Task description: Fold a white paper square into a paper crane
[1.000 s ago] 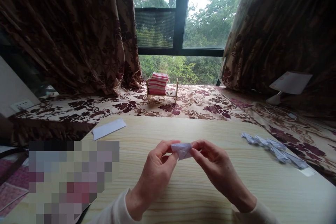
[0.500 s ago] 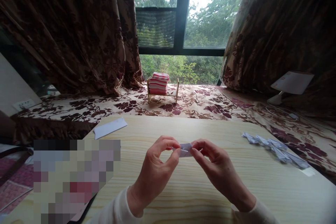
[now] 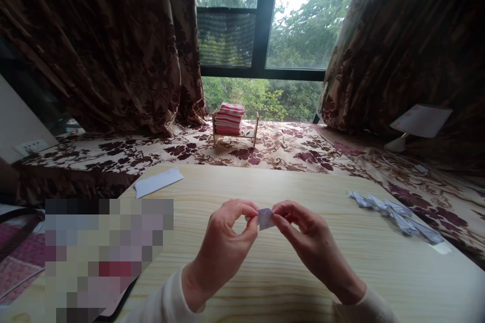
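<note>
Over the pale wooden table (image 3: 265, 282), my left hand (image 3: 223, 250) and my right hand (image 3: 310, 245) pinch a small folded piece of white paper (image 3: 265, 218) between thumb and fingertips, one hand at each end. The paper is held just above the tabletop, mostly covered by my fingers. Both sleeves are cream-coloured.
A row of several folded paper pieces (image 3: 394, 214) lies at the table's right side. A flat white paper slip (image 3: 157, 181) lies at the far left. A blurred patch covers the near left. Behind are a patterned cloth ledge, a small wooden rack with striped cloth (image 3: 229, 121), curtains and a window.
My hands have drawn closer together and the paper between them looks smaller and more folded than a second ago.
</note>
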A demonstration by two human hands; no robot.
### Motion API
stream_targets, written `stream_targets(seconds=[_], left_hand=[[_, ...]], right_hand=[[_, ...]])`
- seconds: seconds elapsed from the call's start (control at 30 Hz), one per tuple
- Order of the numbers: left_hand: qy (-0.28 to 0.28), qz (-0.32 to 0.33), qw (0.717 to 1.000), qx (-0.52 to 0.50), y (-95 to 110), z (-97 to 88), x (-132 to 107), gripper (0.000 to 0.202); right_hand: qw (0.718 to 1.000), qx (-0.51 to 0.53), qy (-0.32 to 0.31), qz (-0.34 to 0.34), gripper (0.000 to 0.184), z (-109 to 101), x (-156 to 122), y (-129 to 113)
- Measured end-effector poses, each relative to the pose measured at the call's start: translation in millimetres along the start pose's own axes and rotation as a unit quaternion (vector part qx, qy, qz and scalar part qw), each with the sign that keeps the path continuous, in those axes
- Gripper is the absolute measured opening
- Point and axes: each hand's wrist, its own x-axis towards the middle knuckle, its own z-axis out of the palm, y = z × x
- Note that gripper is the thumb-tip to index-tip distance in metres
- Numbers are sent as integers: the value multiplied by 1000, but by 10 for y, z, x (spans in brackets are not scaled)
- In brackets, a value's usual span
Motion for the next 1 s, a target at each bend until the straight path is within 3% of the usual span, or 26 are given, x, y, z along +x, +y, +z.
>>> stream_targets(seconds=[0.13,0.23,0.6,0.83,0.93,1.0], left_hand=[[3,71,996,58,-61,8,-13,14],[1,82,993,80,-67,14,-18,15],[-23,8,997,69,7,28,-13,12],[-37,14,998,44,8,47,-50,11],[-27,2,999,25,20,43,-60,8],[-15,-18,1000,8,24,33,-54,17]], right_hand=[[1000,-7,6,-29,6,30,13,5],[998,-15,-7,-59,4,53,20,-3],[999,6,-13,-52,7,51,-2,19],[999,6,-15,-42,12,63,6,-17],[999,13,-13,-36,13,55,1,-10],[999,19,-3,-39,11,45,-8,5]])
